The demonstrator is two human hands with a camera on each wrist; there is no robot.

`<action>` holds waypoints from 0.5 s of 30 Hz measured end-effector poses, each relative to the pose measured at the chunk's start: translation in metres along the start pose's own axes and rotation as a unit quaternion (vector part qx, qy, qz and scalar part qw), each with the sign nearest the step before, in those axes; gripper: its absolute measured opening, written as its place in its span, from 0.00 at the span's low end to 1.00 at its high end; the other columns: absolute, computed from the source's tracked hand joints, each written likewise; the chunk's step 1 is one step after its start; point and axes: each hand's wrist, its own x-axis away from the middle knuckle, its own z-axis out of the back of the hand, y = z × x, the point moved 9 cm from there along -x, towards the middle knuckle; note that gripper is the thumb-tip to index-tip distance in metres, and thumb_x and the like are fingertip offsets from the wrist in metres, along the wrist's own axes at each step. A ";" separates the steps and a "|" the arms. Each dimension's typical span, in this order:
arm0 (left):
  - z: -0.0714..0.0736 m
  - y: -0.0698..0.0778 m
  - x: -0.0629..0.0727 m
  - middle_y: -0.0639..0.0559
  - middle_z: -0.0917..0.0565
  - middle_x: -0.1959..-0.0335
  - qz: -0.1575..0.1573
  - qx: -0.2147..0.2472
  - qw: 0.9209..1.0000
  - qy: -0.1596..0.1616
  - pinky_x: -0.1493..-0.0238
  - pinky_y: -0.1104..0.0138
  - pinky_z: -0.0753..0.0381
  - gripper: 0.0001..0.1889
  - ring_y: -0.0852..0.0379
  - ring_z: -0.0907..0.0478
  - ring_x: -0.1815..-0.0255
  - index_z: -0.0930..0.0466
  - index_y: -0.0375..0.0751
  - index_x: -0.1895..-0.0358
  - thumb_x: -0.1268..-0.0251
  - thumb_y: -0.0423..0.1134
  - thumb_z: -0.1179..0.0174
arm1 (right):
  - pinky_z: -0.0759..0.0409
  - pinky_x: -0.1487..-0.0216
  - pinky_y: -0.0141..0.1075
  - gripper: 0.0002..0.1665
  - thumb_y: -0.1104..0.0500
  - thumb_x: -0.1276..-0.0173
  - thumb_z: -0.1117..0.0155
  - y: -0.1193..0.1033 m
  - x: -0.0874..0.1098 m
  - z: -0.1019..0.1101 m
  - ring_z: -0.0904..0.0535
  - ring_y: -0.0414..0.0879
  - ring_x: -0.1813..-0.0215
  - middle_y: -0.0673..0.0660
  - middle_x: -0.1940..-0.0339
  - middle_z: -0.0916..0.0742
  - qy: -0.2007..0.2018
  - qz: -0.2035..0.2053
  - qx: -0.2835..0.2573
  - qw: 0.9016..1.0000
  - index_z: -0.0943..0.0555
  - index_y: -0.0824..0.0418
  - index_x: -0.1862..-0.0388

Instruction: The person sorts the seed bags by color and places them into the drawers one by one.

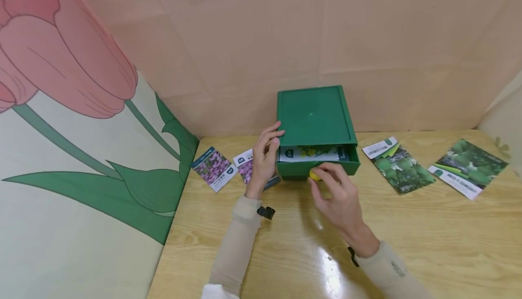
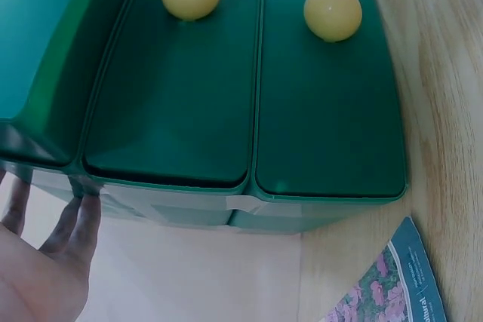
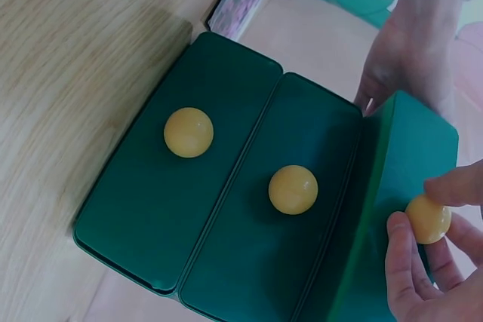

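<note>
A green drawer unit (image 1: 311, 113) with three stacked drawers and round yellow knobs stands on the table. Its top drawer (image 1: 299, 171) is pulled part way out, and a printed packet with yellow flowers (image 1: 314, 153) lies inside. Thumb and fingers of my right hand (image 1: 338, 197) pinch the top drawer's yellow knob (image 3: 428, 219). My left hand (image 1: 265, 158) touches the unit's left side near the top, its fingers extended along the edge. The middle drawer (image 3: 268, 239) and bottom drawer (image 3: 151, 209) are closed.
Left of the unit lie a pink-flower packet (image 1: 214, 168) and another (image 1: 246, 170), partly hidden behind my left arm. On the right are two packets with green round produce, one nearer (image 1: 399, 167) and one farther (image 1: 469, 167). A pinkish wall (image 1: 244, 54) rises behind the table.
</note>
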 end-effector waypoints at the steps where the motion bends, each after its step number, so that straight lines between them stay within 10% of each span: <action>1: 0.000 -0.001 0.000 0.42 0.26 0.23 0.000 -0.001 1.000 0.000 0.68 0.68 0.30 0.17 0.45 0.26 0.23 0.18 0.34 0.35 0.13 0.29 0.53 | 0.18 0.53 0.28 0.13 0.66 0.35 0.25 0.000 0.000 0.000 0.15 0.54 0.53 0.65 0.49 0.14 -0.002 -0.002 0.001 1.000 0.11 0.68 0.52; 15: -0.001 0.004 -0.001 0.41 0.26 0.22 0.001 0.000 1.000 -0.004 0.75 0.64 0.35 0.17 0.44 0.26 0.24 0.19 0.34 0.34 0.13 0.28 0.54 | 0.17 0.56 0.30 0.18 0.74 0.40 0.21 0.007 -0.007 -0.005 0.14 0.53 0.57 0.66 0.47 0.15 -0.012 -0.019 0.024 0.999 0.11 0.68 0.51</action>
